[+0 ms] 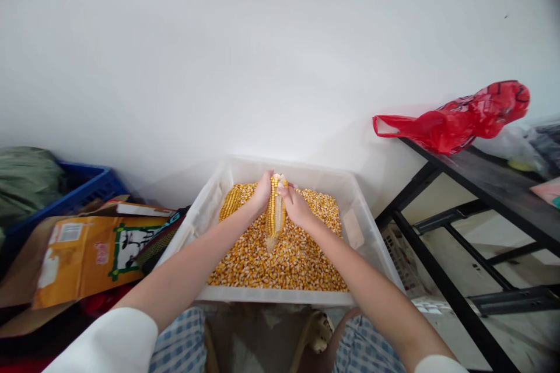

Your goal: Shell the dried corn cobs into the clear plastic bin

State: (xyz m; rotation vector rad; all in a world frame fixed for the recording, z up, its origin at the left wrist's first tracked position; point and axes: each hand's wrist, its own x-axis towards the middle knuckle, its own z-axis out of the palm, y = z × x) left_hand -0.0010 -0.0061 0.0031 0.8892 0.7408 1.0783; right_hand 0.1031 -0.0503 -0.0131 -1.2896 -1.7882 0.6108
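A partly shelled corn cob is held over the bin, its upper end between my two hands. My left hand is closed around its left side. On the cob's right side, my right hand grips near the top, thumb against the kernels. A bare pale strip runs down the cob's right side. Below lie loose yellow corn kernels in a white plastic bin. Another corn cob, full of kernels, rests at the bin's left inside.
At left are a torn orange cardboard box and a blue crate with a green bag. A black-framed table stands at right, with a red plastic bag on it. A white wall rises behind the bin.
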